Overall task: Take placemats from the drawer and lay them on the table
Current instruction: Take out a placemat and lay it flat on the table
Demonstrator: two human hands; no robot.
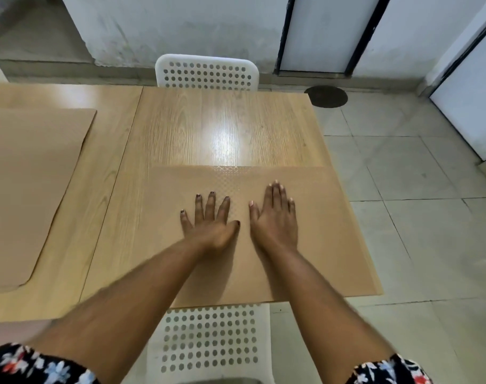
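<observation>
A tan placemat [333, 245] lies flat on the near right part of the wooden table [208, 128], its right edge along the table's edge. My left hand [208, 220] and my right hand [275, 217] both rest palm down on it, side by side near its middle, fingers spread and holding nothing. A second tan placemat [28, 189] lies flat on the table's left part. No drawer is in view.
A white perforated chair [208, 72] stands at the table's far side, and another [208, 342] is tucked under the near edge below my arms. Tiled floor [416, 217] lies to the right, with a dark round drain cover [326, 97] and white doors beyond.
</observation>
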